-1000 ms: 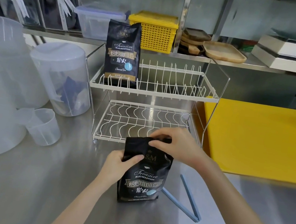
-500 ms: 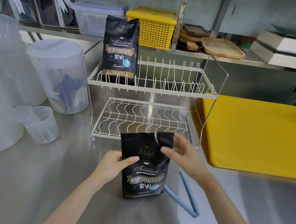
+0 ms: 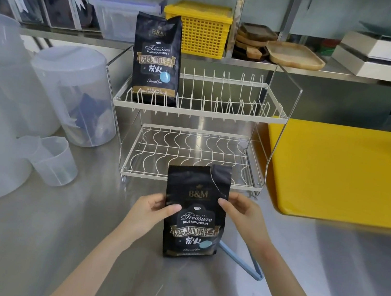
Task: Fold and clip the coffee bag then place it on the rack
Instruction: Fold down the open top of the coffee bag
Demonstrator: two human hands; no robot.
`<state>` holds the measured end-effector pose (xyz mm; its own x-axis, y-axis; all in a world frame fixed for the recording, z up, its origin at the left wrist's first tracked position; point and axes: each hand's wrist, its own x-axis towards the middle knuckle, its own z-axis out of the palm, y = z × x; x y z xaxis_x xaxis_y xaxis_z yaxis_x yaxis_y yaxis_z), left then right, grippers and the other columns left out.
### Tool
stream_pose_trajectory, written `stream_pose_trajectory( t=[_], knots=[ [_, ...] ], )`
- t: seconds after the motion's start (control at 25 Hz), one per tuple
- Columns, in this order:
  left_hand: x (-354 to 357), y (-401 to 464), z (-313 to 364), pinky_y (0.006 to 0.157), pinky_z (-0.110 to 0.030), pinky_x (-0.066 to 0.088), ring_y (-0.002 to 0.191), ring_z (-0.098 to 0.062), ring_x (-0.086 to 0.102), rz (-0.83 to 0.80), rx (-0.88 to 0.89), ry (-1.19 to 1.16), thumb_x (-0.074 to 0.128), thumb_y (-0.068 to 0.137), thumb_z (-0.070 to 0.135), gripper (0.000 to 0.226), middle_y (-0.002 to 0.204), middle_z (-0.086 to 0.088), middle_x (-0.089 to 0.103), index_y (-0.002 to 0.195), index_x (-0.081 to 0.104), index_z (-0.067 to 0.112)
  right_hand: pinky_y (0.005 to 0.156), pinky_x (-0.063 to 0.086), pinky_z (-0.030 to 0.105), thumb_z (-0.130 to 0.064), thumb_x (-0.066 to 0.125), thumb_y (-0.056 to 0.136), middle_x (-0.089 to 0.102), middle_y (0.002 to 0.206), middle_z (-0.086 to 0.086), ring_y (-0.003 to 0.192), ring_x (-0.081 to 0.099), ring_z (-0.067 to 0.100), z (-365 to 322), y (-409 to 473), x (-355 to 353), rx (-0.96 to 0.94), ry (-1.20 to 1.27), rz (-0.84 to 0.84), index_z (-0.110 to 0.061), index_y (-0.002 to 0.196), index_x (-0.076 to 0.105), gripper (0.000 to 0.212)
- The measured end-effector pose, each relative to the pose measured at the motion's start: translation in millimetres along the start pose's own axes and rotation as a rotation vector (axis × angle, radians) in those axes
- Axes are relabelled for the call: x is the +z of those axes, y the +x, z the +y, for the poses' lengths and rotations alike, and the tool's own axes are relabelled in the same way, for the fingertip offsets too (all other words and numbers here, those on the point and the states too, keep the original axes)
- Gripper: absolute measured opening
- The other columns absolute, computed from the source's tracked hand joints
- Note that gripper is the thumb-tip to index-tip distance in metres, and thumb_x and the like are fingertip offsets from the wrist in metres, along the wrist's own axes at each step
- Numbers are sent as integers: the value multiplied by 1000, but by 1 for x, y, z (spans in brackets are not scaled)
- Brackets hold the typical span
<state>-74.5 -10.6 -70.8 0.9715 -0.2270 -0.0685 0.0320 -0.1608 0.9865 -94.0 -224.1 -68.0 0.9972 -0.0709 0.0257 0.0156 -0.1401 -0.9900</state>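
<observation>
two hands steady one black coffee bag (image 3: 194, 213) standing upright on the steel counter (image 3: 73, 243), just in front of the wire rack (image 3: 199, 113). the left hand (image 3: 151, 212) pinches the bag's left edge, thumb across the front; the right hand (image 3: 243, 213) has its fingers loosely curled with the thumb tip touching the right edge. the bag's top looks open and unfolded, with a flap peeling at 1 o'clock. it seems a soft, crinkly foil pouch, filled low and slack above, so the empty top is the place to pinch and roll. a blue clip (image 3: 243, 261) lies open at 4 o'clock of the bag. a second bag (image 3: 156, 58) stands on the rack's upper tier at 11 o'clock.
</observation>
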Motion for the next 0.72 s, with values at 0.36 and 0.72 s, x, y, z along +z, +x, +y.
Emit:
stream_pose_trajectory(
  t=[0.36, 0.72],
  knots=[
    [8, -5, 8, 52, 1, 40, 62, 10, 63, 245, 57, -54, 64, 79, 21, 28, 59, 25, 69, 55, 67, 35, 67, 52, 16, -16, 58, 83, 70, 78, 1, 73, 63, 5, 6, -8, 9, 85, 198, 107, -14, 75, 63, 9],
    [14, -7, -10, 60, -3, 42, 69, 3, 58, 329, -69, -126, 65, 78, 26, 7, 78, 5, 67, 71, 68, 25, 61, 52, 14, -16, 54, 86, 67, 79, 1, 74, 63, 8, 13, -13, 13, 87, 134, 137, -17, 76, 58, 12]
  ],
)
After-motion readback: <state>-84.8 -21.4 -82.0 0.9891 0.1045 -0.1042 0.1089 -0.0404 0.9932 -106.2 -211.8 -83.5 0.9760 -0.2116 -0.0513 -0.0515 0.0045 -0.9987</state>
